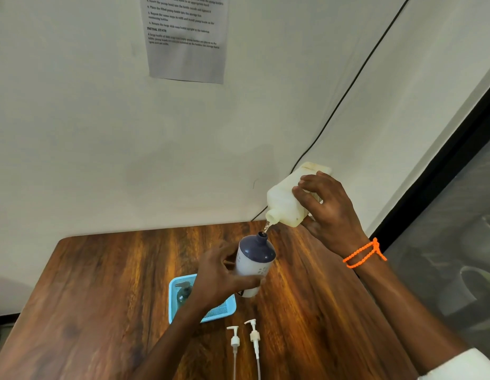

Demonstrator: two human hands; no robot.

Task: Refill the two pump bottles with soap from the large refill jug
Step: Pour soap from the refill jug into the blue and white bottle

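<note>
Pouring step in hand: right hand fingers gripping tilted refill jug, soap trickling into pump bottle gripped in left hand fingers below. Next, probably: steady tilt, then level jug before overflow.

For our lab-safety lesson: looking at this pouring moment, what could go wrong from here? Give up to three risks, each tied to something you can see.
1. The bottle has a narrow mouth and is held tilted in the air by the left hand; the thin stream from the jug could miss and spill on the table.
2. The right hand grips the tipped jug alone; a slip could cause a surge.
3. Overfilling is possible, since the bottle is opaque.
</note>
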